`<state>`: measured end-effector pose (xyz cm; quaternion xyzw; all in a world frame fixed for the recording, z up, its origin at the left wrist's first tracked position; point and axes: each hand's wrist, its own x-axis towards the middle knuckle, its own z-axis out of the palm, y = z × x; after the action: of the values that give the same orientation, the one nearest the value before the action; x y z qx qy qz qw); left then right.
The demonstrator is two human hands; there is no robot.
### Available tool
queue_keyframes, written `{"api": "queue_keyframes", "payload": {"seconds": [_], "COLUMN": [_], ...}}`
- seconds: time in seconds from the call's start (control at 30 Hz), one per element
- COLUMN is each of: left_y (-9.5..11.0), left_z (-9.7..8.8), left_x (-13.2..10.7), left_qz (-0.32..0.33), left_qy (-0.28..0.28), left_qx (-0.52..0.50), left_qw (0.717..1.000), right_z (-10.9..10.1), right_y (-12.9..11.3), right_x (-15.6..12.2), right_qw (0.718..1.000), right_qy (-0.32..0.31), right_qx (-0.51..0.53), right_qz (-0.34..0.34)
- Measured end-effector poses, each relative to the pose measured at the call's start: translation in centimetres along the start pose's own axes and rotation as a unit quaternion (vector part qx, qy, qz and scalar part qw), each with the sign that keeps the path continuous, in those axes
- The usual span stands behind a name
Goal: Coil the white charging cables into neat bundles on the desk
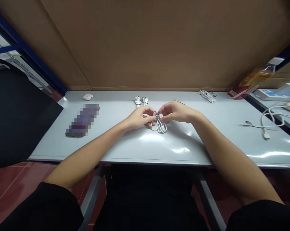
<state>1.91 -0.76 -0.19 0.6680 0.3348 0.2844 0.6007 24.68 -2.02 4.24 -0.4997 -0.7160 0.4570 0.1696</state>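
Note:
Both hands meet over the middle of the pale grey table [125,144]. My left hand [138,118] and my right hand [175,112] each pinch one coiled white cable [160,125], whose loops hang down onto the tabletop between them. The fingers of both hands are closed on the top of the coil, near its plug ends. Just behind the hands lie two bundled white cables [141,100], side by side.
A blurred dark flat object [82,120] and a small white earbud case [88,96] lie at the left. Another coiled white cable [207,95] sits at the back right, a loose white cable [267,123] at the right, and a bottle [254,78] beyond. A cardboard wall backs the table.

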Motion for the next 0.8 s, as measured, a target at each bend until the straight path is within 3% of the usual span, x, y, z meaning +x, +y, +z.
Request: {"api": "queue_keyframes", "payload": {"seconds": [0.3, 0.57, 0.8], "left_y": [0.11, 0.19, -0.02], "left_z": [-0.31, -0.39, -0.45], "left_x": [-0.08, -0.05, -0.01], "left_qz": [0.031, 0.034, 0.034], "left_qy": [-0.003, -0.002, -0.011], "left_qx": [0.057, 0.068, 0.059], "left_qw": [0.998, 0.997, 0.998], "right_z": [0.5, 0.84, 0.95], "right_y": [0.56, 0.71, 0.58], "right_x": [0.34, 0.51, 0.46], "right_qw": [0.981, 0.974, 0.977], "right_qy": [0.067, 0.088, 0.091], "right_qx": [-0.112, -0.125, -0.13], "right_qz": [-0.142, -0.165, -0.143]}}
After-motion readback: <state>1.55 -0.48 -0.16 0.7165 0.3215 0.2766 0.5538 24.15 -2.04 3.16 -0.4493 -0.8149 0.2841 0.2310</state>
